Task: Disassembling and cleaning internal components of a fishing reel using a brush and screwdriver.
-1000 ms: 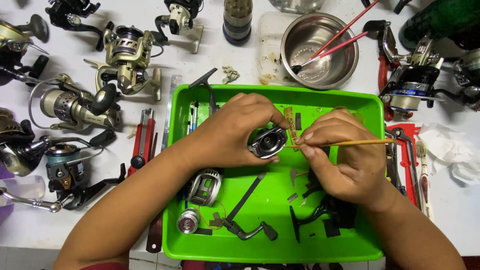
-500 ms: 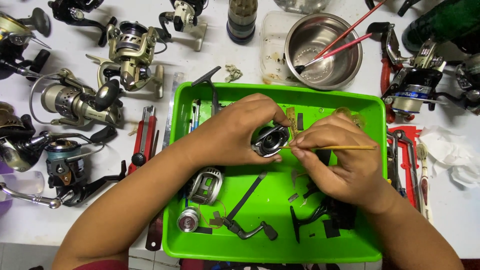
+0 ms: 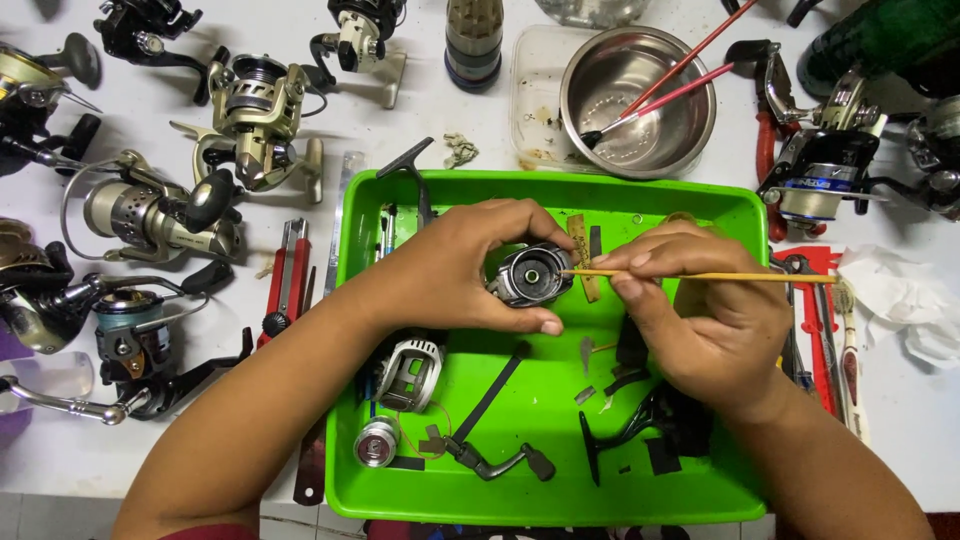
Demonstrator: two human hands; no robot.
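Observation:
My left hand point(image 3: 480, 262) grips a round black and silver reel part point(image 3: 530, 274) above a green tray point(image 3: 720, 205). My right hand point(image 3: 705, 310) pinches a thin yellow stick point(image 3: 760, 277) that lies level, its left tip touching the reel part. In the tray under my hands lie a silver reel frame point(image 3: 408, 370), a small metal spool point(image 3: 377, 443), a black crank handle point(image 3: 495, 460) and several small black pieces.
Several fishing reels point(image 3: 150, 215) crowd the white table on the left and top. A steel bowl point(image 3: 640, 100) with red-handled brushes sits behind the tray. Another reel point(image 3: 825, 165), red tools point(image 3: 815, 300) and crumpled tissue point(image 3: 905, 300) lie on the right. Red pliers point(image 3: 288, 280) lie left of the tray.
The stick's tip has stayed at the reel part while my hands shifted slightly. My right hand's fingers have drawn a little closer along the stick.

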